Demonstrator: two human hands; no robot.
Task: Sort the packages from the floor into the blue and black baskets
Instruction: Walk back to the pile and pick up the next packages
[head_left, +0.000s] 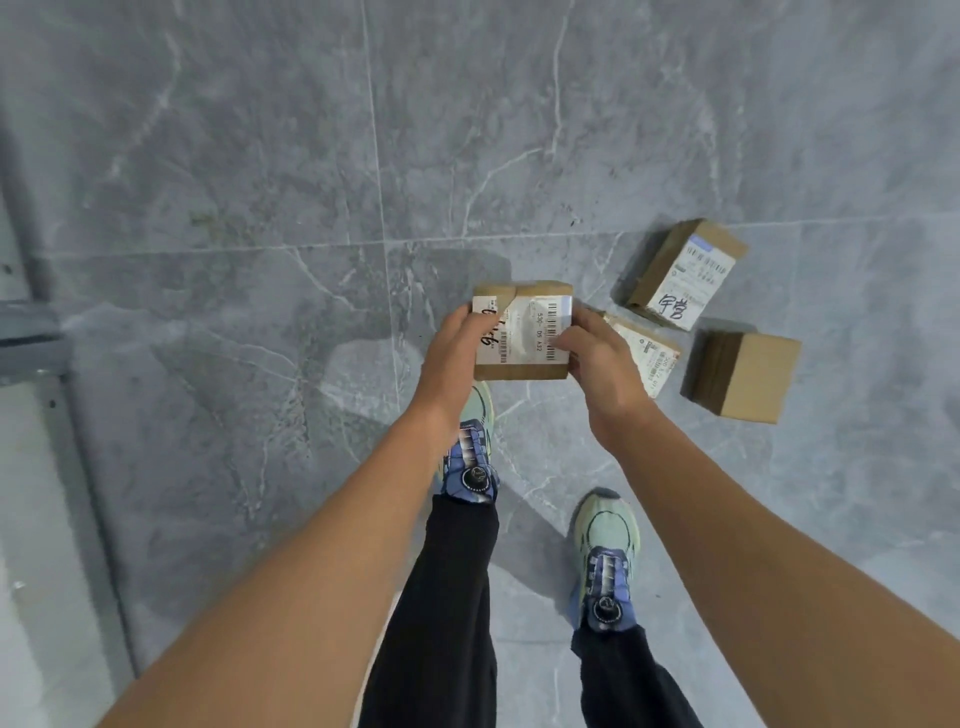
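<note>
I hold a small brown cardboard package (524, 332) with a white shipping label in front of me, above the floor. My left hand (457, 353) grips its left side and my right hand (592, 358) grips its right side, thumbs lying over the label. Three more cardboard packages lie on the grey floor to the right: one with a handwritten label (685, 273), one partly hidden behind my right hand (649, 358), and a plain one (743, 374). No basket is in view.
Grey marbled floor tiles (260, 208) stretch ahead and to the left. A grey metal frame or door sill (36, 332) runs along the left edge. My two feet in green and blue shoes (470, 457) stand below the held package.
</note>
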